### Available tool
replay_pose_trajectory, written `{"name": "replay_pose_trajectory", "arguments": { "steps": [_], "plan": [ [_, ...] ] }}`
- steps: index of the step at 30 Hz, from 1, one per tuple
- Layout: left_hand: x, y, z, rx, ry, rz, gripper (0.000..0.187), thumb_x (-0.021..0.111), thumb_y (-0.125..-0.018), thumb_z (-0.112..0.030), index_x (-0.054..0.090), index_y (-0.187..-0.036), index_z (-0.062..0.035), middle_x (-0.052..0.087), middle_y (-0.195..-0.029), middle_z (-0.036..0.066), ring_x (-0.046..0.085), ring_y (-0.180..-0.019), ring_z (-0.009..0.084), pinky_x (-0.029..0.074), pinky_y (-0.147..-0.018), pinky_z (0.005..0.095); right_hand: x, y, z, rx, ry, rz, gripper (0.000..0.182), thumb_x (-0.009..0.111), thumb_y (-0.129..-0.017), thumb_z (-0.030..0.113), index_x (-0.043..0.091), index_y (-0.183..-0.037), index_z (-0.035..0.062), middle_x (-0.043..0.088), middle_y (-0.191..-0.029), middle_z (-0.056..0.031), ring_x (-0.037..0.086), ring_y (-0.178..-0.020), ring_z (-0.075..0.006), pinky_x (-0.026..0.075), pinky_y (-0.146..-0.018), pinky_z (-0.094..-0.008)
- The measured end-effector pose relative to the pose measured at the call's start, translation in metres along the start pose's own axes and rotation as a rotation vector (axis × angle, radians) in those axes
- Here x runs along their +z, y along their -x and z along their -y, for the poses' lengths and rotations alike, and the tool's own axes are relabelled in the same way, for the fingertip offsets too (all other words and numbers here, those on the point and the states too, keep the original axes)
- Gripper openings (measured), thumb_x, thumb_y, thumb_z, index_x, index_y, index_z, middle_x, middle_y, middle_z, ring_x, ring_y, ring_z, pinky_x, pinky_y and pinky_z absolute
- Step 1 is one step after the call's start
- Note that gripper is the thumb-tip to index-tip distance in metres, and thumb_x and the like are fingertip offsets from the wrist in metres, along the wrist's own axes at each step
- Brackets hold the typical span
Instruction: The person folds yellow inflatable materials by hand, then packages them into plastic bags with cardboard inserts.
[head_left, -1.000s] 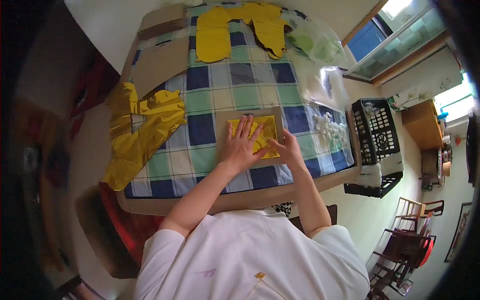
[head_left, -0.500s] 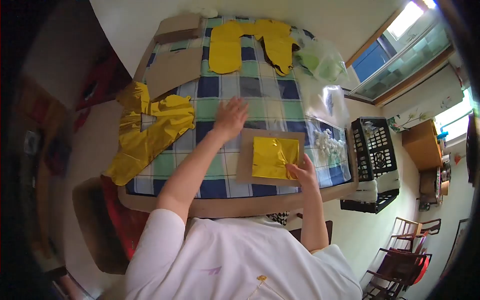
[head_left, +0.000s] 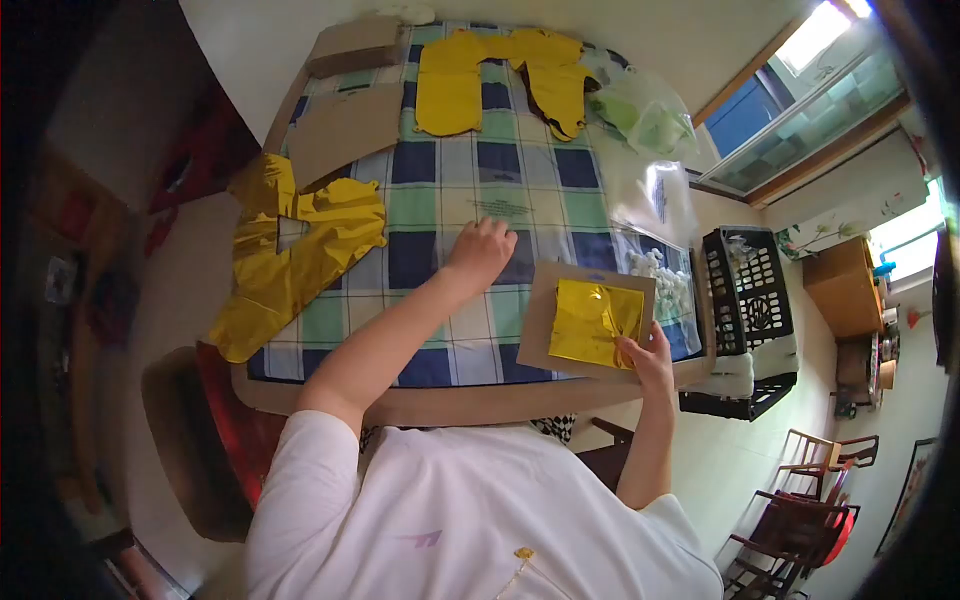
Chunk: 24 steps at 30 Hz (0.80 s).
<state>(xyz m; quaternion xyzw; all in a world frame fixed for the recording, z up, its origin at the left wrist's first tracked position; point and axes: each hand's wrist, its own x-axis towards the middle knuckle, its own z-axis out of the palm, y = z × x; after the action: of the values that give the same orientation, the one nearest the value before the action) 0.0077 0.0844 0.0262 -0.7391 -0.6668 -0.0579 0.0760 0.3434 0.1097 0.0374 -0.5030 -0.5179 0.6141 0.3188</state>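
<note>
My right hand grips a brown cardboard sheet by its right side. Flat on that sheet lies a folded yellow foil balloon, with my thumb pressed over its lower right corner. On the checked cloth, my left hand has its fingers curled down and together at the near part of a clear plastic bag with small printed text. The bag's edges are hard to make out against the cloth.
Flattened yellow foil balloons lie at the left and far side of the table. Cardboard sheets, a cardboard box, clear plastic packaging and small white pieces lie around. A black crate stands right of the table.
My right hand has moved the cardboard and folded foil balloon rightward and slightly tilted them. My left hand has come nearer and to the right, its spread fingers now curled onto the clear bag.
</note>
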Motion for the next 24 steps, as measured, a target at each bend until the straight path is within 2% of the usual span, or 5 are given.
{"name": "replay_pose_trajectory", "arguments": {
  "steps": [5,8,12,18,24],
  "plan": [
    [-0.008,-0.007,-0.008,-0.094,0.178,-0.008,0.010,0.054,-0.084,-0.014,0.059,-0.090,-0.0074,0.061,-0.086,0.008,0.061,-0.090,0.0267,0.051,-0.073,0.0391,0.024,-0.006,-0.013,0.013,0.055,0.008,0.049,0.069,-0.078,-0.003,0.048,-0.122,0.0008,0.064,-0.100,-0.0087,0.063,-0.084,-0.0152,0.051,-0.071,-0.0247],
    [-0.009,-0.006,-0.018,-0.124,0.254,-0.036,0.009,0.052,-0.084,-0.013,0.058,-0.086,-0.0070,0.061,-0.085,0.008,0.061,-0.089,0.0266,0.052,-0.072,0.0404,0.058,-0.018,-0.026,0.052,0.028,0.123,0.058,0.072,-0.076,0.000,0.042,-0.127,-0.0012,0.064,-0.100,-0.0094,0.063,-0.090,-0.0174,0.051,-0.075,-0.0278],
    [-0.006,0.001,-0.018,-0.107,0.267,-0.048,0.007,0.053,-0.084,-0.013,0.058,-0.085,-0.0075,0.061,-0.086,0.008,0.061,-0.090,0.0265,0.053,-0.073,0.0405,0.099,-0.028,-0.035,-0.113,0.065,0.159,0.068,0.072,-0.074,0.000,0.036,-0.131,0.0020,0.065,-0.101,-0.0108,0.062,-0.093,-0.0180,0.050,-0.078,-0.0297],
    [-0.011,0.005,-0.018,-0.103,0.309,-0.168,0.006,0.055,-0.083,-0.011,0.058,-0.084,-0.0071,0.059,-0.086,0.008,0.060,-0.090,0.0259,0.053,-0.072,0.0387,0.115,-0.006,-0.003,-0.071,0.410,0.037,0.075,0.071,-0.074,-0.006,0.033,-0.136,0.0093,0.067,-0.101,-0.0128,0.065,-0.085,-0.0174,0.052,-0.074,-0.0277],
    [0.000,0.005,-0.023,0.024,0.296,-0.232,0.005,0.056,-0.078,-0.009,0.058,-0.083,-0.0068,0.059,-0.085,0.007,0.059,-0.087,0.0262,0.052,-0.072,0.0382,0.103,-0.018,-0.034,-0.120,0.224,0.135,0.080,0.076,-0.070,0.000,0.031,-0.137,0.0079,0.065,-0.106,-0.0144,0.064,-0.091,-0.0181,0.051,-0.079,-0.0289]
  ]
}}
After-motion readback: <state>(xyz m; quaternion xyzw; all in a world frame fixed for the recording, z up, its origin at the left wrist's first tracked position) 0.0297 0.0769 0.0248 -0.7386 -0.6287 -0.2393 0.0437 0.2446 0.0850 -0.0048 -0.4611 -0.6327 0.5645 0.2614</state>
